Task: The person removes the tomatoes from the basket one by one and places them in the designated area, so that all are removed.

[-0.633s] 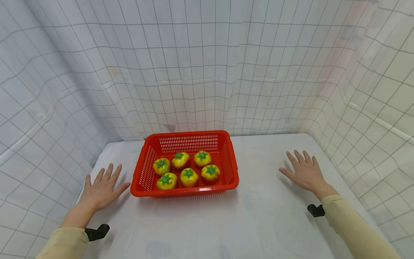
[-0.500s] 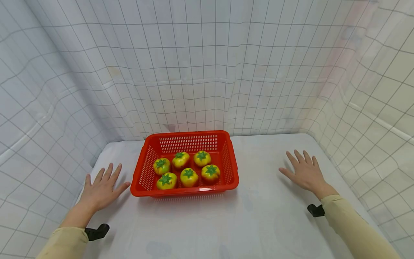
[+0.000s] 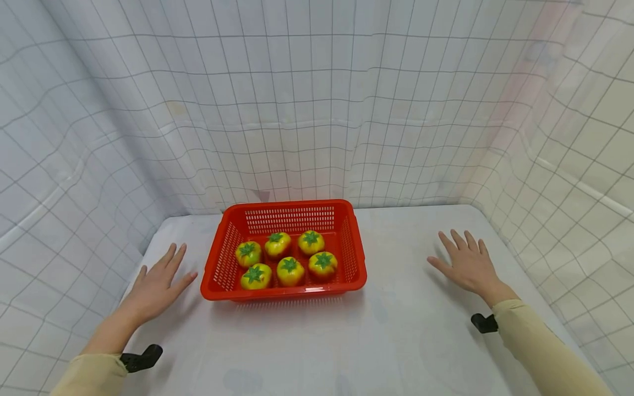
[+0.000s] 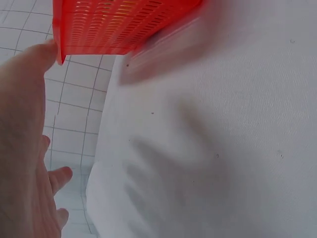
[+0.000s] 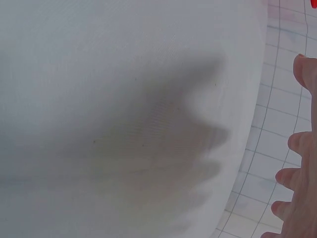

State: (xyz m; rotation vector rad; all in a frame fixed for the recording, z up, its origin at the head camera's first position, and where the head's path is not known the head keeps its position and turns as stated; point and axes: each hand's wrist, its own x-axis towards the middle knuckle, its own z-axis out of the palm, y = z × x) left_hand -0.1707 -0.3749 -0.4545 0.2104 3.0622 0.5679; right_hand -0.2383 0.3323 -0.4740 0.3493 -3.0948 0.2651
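A red plastic basket (image 3: 284, 295) with slotted walls stands left of centre on the white table. Inside it sit several yellow-red fruits with green star-shaped tops, such as the front middle fruit (image 3: 290, 271), that look like tomatoes or persimmons. My left hand (image 3: 156, 287) hovers just left of the basket, fingers extended and thumb toward its rim. In the left wrist view the thumb (image 4: 42, 57) overlaps the corner of the basket (image 4: 99, 34). Over the right side of the table is my right hand (image 3: 468, 265), its fingers spread and holding nothing. Both hands cast shadows on the cloth.
White sheets with a dark grid, such as the back sheet (image 3: 317, 121), enclose the table (image 3: 391, 341) at the back and both sides. A black wrist-worn device (image 3: 142, 358) sits at the left wrist, another black device (image 3: 484, 323) at the right.
My left hand has tilted and shifted slightly, its fingers drawing closer together and its wrist moving a little down and left. The right hand and the fruits in the basket have stayed put.
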